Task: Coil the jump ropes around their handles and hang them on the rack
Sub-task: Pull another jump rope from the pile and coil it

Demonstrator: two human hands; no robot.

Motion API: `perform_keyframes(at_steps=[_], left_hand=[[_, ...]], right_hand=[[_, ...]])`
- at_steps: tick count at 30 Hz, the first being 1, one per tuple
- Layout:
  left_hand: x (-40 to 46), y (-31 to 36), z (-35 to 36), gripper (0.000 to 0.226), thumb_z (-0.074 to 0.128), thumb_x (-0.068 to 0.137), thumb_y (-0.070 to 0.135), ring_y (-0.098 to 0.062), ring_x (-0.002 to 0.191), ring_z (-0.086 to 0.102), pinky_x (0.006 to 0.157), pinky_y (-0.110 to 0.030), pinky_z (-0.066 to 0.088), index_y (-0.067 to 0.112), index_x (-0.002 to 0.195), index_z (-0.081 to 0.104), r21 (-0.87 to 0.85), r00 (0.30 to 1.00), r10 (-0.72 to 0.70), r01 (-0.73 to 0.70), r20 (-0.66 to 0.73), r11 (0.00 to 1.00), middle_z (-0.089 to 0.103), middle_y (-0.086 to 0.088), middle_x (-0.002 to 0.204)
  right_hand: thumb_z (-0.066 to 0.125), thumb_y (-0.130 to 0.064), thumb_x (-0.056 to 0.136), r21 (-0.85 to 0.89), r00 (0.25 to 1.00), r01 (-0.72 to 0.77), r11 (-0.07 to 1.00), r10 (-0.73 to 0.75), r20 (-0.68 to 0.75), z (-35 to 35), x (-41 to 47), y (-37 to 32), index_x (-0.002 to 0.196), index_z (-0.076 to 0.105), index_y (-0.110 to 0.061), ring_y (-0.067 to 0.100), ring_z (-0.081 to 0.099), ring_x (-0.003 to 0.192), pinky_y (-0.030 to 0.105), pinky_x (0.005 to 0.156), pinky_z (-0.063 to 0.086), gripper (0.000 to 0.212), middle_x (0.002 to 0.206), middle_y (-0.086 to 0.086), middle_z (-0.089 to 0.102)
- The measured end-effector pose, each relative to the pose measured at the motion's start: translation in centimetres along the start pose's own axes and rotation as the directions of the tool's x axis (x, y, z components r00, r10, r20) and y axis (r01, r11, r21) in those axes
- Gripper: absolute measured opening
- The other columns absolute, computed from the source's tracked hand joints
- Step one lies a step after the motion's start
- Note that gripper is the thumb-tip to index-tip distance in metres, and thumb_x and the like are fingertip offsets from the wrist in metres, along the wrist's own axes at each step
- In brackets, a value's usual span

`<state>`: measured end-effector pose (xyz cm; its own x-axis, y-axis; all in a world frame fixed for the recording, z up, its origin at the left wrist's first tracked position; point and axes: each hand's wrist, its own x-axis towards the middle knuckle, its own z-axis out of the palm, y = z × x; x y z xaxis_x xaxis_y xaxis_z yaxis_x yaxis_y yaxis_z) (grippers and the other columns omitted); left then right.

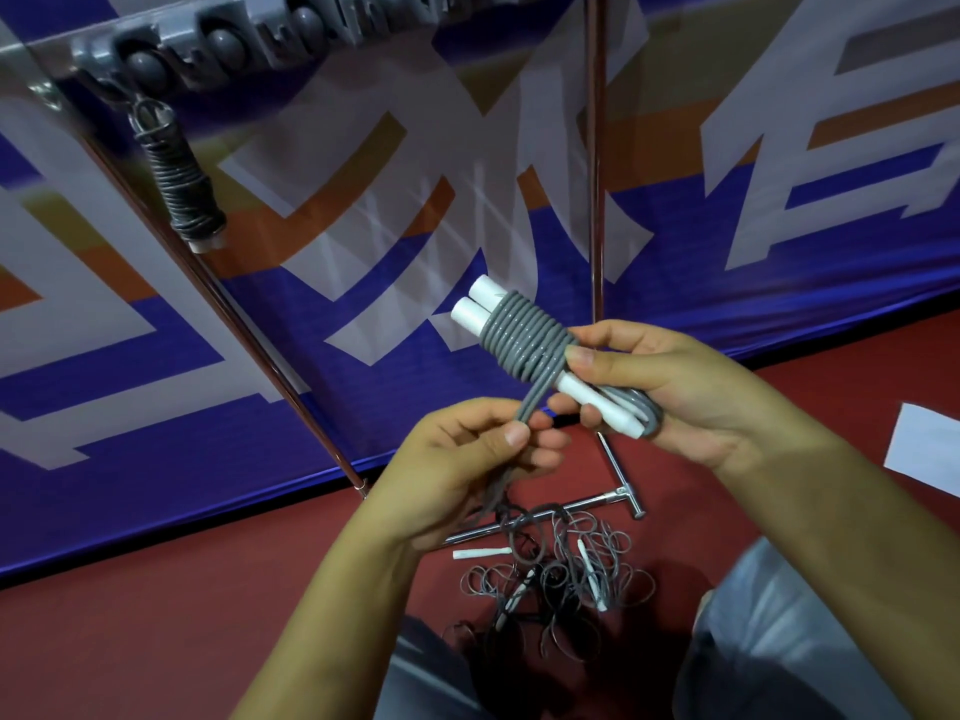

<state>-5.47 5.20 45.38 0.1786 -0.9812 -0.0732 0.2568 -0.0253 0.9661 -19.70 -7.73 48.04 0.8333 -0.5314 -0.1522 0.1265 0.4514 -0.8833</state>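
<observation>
A grey jump rope [519, 337] is wound in tight turns around its two white handles [475, 304], held side by side. My right hand [670, 387] grips the handles below the coil, thumb on the rope. My left hand [467, 459] pinches the loose grey strand that runs down from the coil. A grey rack [218, 44] with round knobs is mounted at the top left. One coiled rope [182, 184] hangs from the rack's left end.
On the red floor below my hands lies a tangled pile of grey ropes [561, 569] with white handles. A metal stand foot [618, 498] and poles [595, 200] stand before a blue banner. A white sheet [924, 449] lies at right.
</observation>
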Motion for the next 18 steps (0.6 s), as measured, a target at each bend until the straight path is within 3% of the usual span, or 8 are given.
perform_keyframes(at_steps=[3,5,8,12,15,18], left_hand=[[0.0,-0.1,-0.7,0.022,0.07,0.075,-0.003,-0.017,0.078,0.07,0.076,-0.027,0.054,0.015,0.087,0.077,0.09,1.0,0.023,-0.022,-0.002,0.996,0.074,-0.008,0.084],[0.1,0.0,-0.9,0.024,0.067,0.071,-0.002,-0.015,0.075,0.07,0.074,-0.025,0.054,0.017,0.082,0.078,0.196,0.998,0.039,-0.029,-0.047,0.98,0.074,-0.006,0.08],[0.2,0.5,-0.8,0.022,0.08,0.061,-0.002,-0.007,0.065,0.066,0.067,-0.022,0.052,0.019,0.069,0.076,0.313,0.987,0.091,-0.046,-0.133,0.949,0.072,0.001,0.069],[0.5,1.3,-0.5,0.028,0.075,0.07,-0.005,-0.002,0.067,0.065,0.064,-0.016,0.05,0.023,0.071,0.073,0.537,0.977,0.198,-0.126,-0.078,0.834,0.071,0.008,0.07],[0.7,1.2,-0.9,0.029,0.07,0.079,-0.006,0.003,0.054,0.052,0.055,-0.011,0.044,0.014,0.061,0.057,0.666,0.978,0.198,-0.103,-0.069,0.738,0.06,0.014,0.056],[1.4,1.2,-1.4,0.032,0.065,0.077,0.009,0.002,0.047,0.049,0.049,-0.015,0.039,0.023,0.054,0.046,0.715,0.987,0.157,-0.121,0.016,0.688,0.055,0.017,0.051]], right_hand=[[0.062,-0.011,0.069,0.013,0.998,-0.024,1.0,0.023,0.063,0.2,-0.2,-0.1,0.097,0.061,-0.003,0.021,0.07,0.063,0.019,0.046,0.051,0.029,0.08,0.014,0.07],[0.062,-0.012,0.069,0.019,0.992,-0.048,0.999,0.046,0.115,0.1,-0.4,-0.2,0.095,0.063,-0.003,0.02,0.068,0.059,0.018,0.044,0.05,0.027,0.078,0.014,0.069],[0.072,-0.016,0.06,0.005,0.977,-0.084,0.996,0.082,0.197,-0.3,-0.5,-0.6,0.086,0.074,-0.008,0.019,0.067,0.057,0.018,0.042,0.049,0.027,0.078,0.014,0.069],[0.087,-0.023,0.051,-0.06,0.937,-0.128,0.99,0.14,0.319,-0.7,-0.5,-0.7,0.09,0.076,-0.01,0.021,0.069,0.06,0.019,0.044,0.051,0.042,0.082,0.016,0.07],[0.079,-0.018,0.055,-0.131,0.928,-0.148,0.98,0.183,0.324,-0.6,-0.6,-0.9,0.087,0.077,-0.013,0.021,0.069,0.058,0.019,0.043,0.05,0.032,0.08,0.016,0.07],[0.072,-0.015,0.059,-0.214,0.921,-0.137,0.967,0.204,0.333,-0.4,-1.0,-1.1,0.083,0.077,-0.016,0.021,0.068,0.058,0.018,0.043,0.049,0.025,0.076,0.013,0.07]])
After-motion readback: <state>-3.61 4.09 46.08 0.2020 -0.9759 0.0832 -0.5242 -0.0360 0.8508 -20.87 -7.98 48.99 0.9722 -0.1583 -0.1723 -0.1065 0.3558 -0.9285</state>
